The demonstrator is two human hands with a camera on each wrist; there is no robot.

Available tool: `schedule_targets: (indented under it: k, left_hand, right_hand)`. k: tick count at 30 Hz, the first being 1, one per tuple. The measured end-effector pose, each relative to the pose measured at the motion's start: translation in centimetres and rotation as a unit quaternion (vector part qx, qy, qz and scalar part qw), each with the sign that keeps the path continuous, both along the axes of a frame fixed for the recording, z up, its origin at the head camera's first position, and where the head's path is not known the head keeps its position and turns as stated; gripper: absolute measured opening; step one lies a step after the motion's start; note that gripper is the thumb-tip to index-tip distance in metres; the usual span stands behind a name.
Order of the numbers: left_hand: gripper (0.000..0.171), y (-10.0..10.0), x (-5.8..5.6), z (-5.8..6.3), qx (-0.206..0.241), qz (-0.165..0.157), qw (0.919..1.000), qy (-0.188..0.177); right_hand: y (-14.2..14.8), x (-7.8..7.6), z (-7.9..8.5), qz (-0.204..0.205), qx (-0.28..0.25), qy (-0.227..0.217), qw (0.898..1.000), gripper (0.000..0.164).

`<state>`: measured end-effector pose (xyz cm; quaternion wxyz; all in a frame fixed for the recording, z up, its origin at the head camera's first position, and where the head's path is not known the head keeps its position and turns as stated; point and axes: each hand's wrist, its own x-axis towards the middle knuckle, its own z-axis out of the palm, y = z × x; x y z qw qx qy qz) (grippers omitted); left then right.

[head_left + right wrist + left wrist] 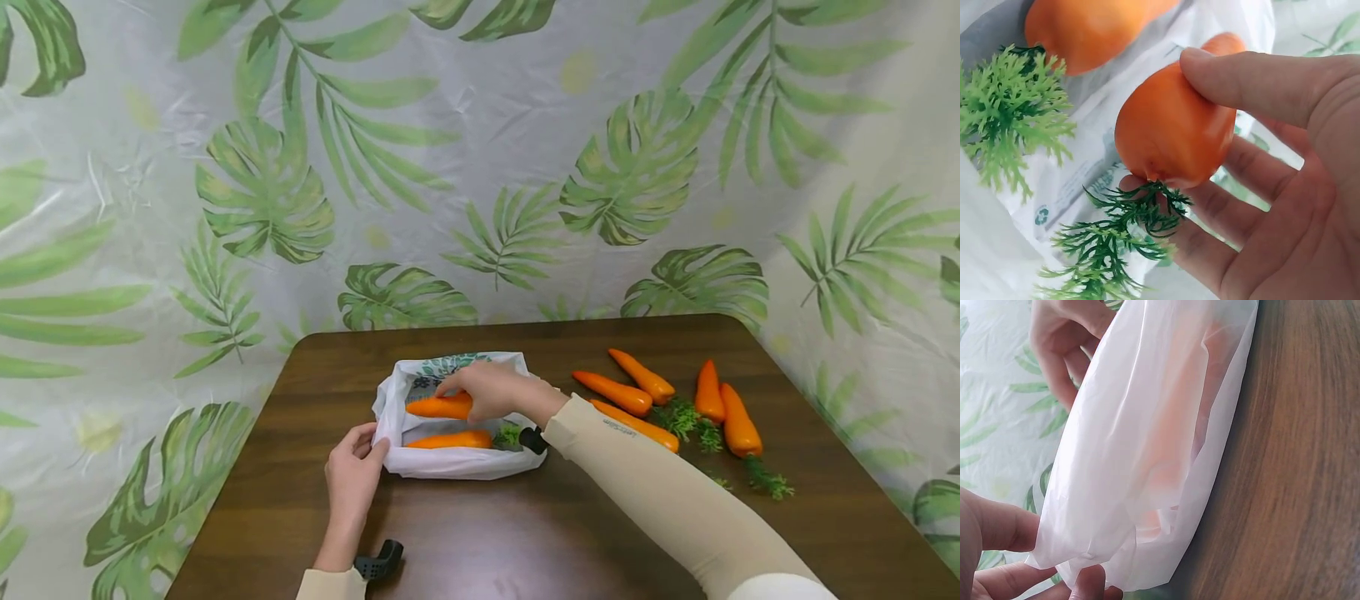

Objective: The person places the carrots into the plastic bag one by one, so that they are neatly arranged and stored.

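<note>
A white plastic bag (465,467) lies with its mouth open at the middle of the table. My left hand (354,468) pinches its left edge between thumb and fingers; in the left wrist view the film is bunched at those fingertips. My right hand (498,392) holds an orange carrot (1166,131) with a green leafy top over the bag's mouth, thumb on one side and fingers round the other. Inside the bag lies another carrot (450,440), its green top towards the right. Printed green leaves show on the bag's far inner wall.
Several more carrots (615,393) with green tops lie on the right part of the brown wooden table (300,433). Some of them are partly behind my right forearm. A leaf-patterned sheet (510,167) hangs behind the table's far edge.
</note>
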<state>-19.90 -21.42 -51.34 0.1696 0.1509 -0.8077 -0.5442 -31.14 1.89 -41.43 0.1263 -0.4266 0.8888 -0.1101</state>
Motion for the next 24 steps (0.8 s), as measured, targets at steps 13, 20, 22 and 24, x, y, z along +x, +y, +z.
schedule_targets:
  k: [13,20,22,24]
  left_hand:
    - [0.030,0.0,0.3,0.1,-0.003,-0.007,1.0000,-0.006]
    - [0.029,0.1,0.2,0.2,-0.009,-0.004,0.9999,-0.010]
    - [0.030,0.1,0.2,0.2,-0.009,-0.005,0.9999,-0.005]
    - [0.030,0.1,0.3,0.1,-0.010,-0.006,0.9999,-0.001]
  right_hand:
    - [-1.2,-0.5,-2.4,-0.009,0.022,-0.031,0.999,0.057]
    - [-1.1,-1.1,-3.0,-0.016,0.020,-0.035,0.999,0.058]
    - [-1.2,-1.1,-3.1,-0.020,0.017,-0.038,0.999,0.058]
    - [-1.3,-1.0,-3.2,-0.019,0.014,-0.043,0.999,0.056]
